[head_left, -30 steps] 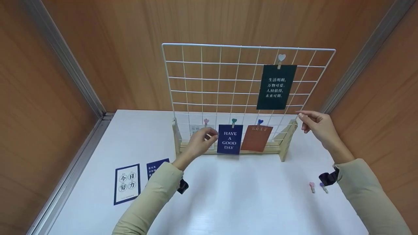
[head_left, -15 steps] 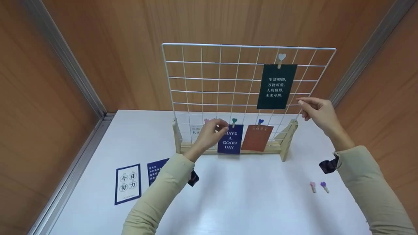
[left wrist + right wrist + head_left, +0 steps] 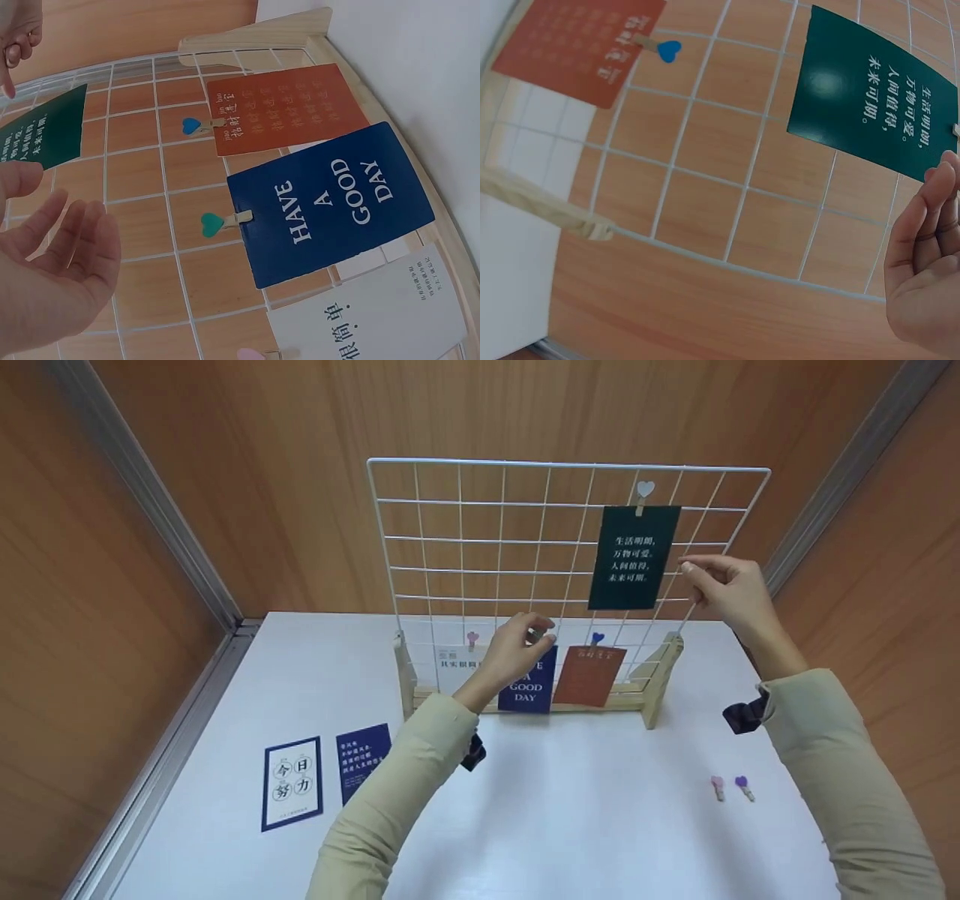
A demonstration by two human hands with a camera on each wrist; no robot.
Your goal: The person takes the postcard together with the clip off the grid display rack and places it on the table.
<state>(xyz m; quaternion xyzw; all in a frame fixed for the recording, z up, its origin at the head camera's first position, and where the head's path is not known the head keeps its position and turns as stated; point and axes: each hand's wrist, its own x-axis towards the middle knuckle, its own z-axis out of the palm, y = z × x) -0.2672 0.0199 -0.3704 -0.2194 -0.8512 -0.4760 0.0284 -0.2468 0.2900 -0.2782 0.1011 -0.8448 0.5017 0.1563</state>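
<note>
Right hand [image 3: 724,589] pinches the wire grid [image 3: 525,540] to steady it (its grip clenched), while the left hand [image 3: 514,649], fingers loose, nears the teal clip [image 3: 212,222].

My head view looking forward and down over the desk [image 3: 585,825], both wrist views close against the wire grid [image 3: 480,521], all sharing the orange card [image 3: 589,676].

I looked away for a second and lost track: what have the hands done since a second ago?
The left hand moved right and up along the grid's bottom row, from the white card to the teal clip on the blue card. The right hand rose up the wire grid edge to beside the green card. Neither holds anything. All cards and the loose clips stayed put.
</note>
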